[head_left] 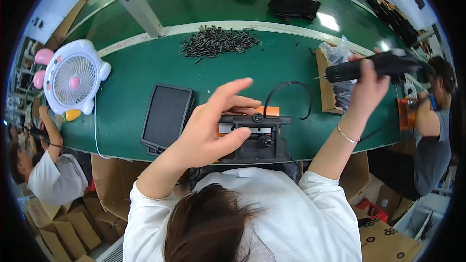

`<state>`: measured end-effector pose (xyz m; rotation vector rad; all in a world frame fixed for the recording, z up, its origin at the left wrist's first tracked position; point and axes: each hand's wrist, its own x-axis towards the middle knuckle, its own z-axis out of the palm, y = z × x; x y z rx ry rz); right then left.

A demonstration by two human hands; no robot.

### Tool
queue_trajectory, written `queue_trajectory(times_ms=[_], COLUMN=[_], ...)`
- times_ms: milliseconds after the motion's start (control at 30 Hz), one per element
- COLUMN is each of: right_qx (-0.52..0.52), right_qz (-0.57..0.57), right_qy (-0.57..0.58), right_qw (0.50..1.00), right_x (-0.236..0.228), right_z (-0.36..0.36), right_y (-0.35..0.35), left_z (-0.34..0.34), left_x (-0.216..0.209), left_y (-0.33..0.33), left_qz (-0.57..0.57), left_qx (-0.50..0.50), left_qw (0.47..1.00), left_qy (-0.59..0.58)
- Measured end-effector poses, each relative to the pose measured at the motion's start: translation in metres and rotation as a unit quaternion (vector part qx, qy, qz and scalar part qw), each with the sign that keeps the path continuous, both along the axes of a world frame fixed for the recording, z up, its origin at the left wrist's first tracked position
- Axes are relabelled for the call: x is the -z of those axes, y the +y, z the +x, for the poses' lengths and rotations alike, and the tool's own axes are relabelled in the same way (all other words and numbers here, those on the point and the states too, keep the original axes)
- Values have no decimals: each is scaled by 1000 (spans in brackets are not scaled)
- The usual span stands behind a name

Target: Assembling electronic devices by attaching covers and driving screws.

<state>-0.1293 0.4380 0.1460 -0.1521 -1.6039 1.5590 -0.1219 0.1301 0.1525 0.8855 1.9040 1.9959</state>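
My left hand [211, 123] is at the black housing [276, 145] near the table's front edge. Its fingers are spread, with the thumb over the near side and the other fingers by the far side. A thin black cable [291, 83] loops up from this housing, and an orange part [268, 110] shows behind it. My right hand [370, 90], raised to the right, grips a black electric screwdriver [342, 71]. The screwdriver's bit points left, apart from the housing. Left of my left hand lies a flat black panel with a raised rim [167, 114].
A heap of small black rod-like pieces [218, 42] lies at the far middle of the green table. A white toy-shaped fan [75, 77] stands left. A cardboard box with plastic bags [329, 87] sits right. Another black housing [293, 4] lies beyond the rail. Co-workers sit at both sides.
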Motion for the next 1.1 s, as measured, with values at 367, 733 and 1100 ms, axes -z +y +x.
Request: queue_trajectory(times_ms=[367, 733, 1100], right_qx=[-491, -544, -539], right_qz=[-155, -119, -85], right_qy=[174, 105, 102], right_qw=[839, 824, 832], right_x=[-106, -103, -108], right_z=[13, 4, 0], right_y=[-125, -115, -136], left_z=[-3, -7, -6], left_x=[5, 13, 11], left_y=[4, 6, 7], left_qz=[-20, -2, -11], left_qx=[13, 14, 11], left_qw=[1000, 998, 999], left_qy=[16, 63, 39])
